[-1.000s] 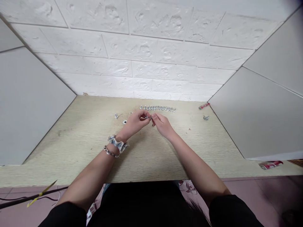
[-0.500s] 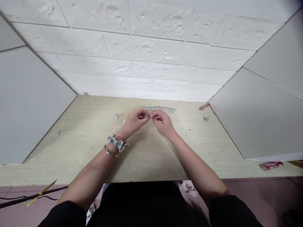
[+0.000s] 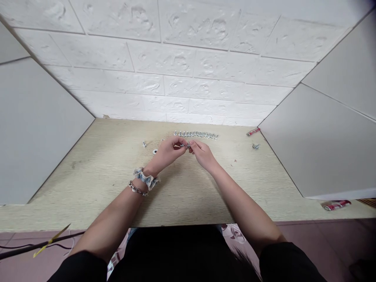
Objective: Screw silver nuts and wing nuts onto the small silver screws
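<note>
Both hands meet over the middle of the wooden table (image 3: pixel 188 196). My left hand (image 3: pixel 169 152) pinches a small silver bolt (image 3: pixel 183 145) between thumb and fingers. The fingers of my right hand (image 3: pixel 202 152) are closed at the bolt's other end, on a small metal piece that looks like a washer or nut, mostly hidden. Just beyond the fingertips stands a row of several silver bolts (image 3: pixel 199 134). A single bolt (image 3: pixel 144 144) and a flat washer (image 3: pixel 155 151) lie to the left of my left hand.
A few small metal pieces (image 3: pixel 255 147) lie at the right. One red battery-like cylinder (image 3: pixel 253 132) rests by the right panel, another (image 3: pixel 337 205) near the front right edge. White brick wall (image 3: pixel 176 82) closes the back; grey panels (image 3: pixel 44 129) flank the table.
My right thumb and fingers have shifted and closed over the bolt's end. Both hands have moved slightly nearer me, and more of the washer at the left shows.
</note>
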Motion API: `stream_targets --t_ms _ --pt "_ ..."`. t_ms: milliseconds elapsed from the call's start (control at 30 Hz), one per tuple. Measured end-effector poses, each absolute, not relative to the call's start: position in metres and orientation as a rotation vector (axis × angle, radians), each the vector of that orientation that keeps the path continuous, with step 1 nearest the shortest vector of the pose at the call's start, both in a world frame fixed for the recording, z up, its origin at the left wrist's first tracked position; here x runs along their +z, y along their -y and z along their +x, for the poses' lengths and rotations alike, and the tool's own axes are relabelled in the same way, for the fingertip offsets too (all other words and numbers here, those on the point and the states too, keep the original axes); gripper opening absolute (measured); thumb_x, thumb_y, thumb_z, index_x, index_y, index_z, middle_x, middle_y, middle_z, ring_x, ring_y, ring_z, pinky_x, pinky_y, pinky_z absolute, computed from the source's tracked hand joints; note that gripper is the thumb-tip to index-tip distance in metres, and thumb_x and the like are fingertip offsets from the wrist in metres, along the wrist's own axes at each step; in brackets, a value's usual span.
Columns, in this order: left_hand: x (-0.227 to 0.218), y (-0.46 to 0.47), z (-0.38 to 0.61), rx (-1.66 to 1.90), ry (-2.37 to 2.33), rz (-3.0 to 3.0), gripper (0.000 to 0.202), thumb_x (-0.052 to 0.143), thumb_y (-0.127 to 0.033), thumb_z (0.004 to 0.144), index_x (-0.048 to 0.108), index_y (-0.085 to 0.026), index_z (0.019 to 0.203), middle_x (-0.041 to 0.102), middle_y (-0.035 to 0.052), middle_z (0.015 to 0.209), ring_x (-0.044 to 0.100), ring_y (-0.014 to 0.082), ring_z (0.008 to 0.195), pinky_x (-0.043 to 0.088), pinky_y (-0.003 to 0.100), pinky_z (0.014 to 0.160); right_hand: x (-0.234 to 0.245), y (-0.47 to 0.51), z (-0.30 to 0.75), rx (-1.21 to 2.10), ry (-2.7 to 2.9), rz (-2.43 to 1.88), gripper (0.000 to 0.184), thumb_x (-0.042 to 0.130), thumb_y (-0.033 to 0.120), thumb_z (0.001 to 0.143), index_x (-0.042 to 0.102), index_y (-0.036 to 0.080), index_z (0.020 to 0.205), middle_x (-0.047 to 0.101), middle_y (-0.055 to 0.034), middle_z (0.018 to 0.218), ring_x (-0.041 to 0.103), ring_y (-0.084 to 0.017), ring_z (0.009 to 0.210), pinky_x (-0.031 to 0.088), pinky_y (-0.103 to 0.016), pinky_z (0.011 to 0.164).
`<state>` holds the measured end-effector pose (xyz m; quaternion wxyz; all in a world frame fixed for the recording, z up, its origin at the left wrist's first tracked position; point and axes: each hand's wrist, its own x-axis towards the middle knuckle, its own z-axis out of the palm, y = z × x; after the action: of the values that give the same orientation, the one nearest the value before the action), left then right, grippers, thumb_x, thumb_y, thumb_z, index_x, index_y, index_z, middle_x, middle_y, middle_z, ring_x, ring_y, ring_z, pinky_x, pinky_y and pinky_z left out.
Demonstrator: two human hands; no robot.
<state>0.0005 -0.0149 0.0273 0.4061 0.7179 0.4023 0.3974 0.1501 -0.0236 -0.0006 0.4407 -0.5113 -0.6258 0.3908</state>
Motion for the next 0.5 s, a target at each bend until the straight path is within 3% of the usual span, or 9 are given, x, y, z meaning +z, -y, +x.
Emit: stream_targets --t_ms 167,500 --pt "0.0253 0.0133 0.0004 1.029 -1.039 1.794 0.008 0.058 -0.023 0.072 0.059 -0.015 0.074 0.064 0.0011 0.074 0.058 0.0109 0.066 0.047 0.025 0.067 0.0024 0.0252 0.1483 0.879 1.584 -1.294 0.022 0.042 0.038 0.081 0.048 0.020 0.071 0.049 0.0019 0.069 0.046 -0.013 0.069 0.035 -0.027 0.065" --pt "0.0269 0.0132 -0.0002 1.026 -1.039 1.728 0.012 0.059 -0.026 0.072 0.059 -0.014 0.076 0.064 0.0020 0.075 0.059 0.0119 0.069 0.046 0.024 0.066 0.0021 0.0251 0.1504 1.115 1.542 -1.213 0.026 0.042 0.045 0.082 0.051 0.020 0.079 0.052 0.0011 0.077 0.051 -0.012 0.071 0.040 -0.028 0.068"
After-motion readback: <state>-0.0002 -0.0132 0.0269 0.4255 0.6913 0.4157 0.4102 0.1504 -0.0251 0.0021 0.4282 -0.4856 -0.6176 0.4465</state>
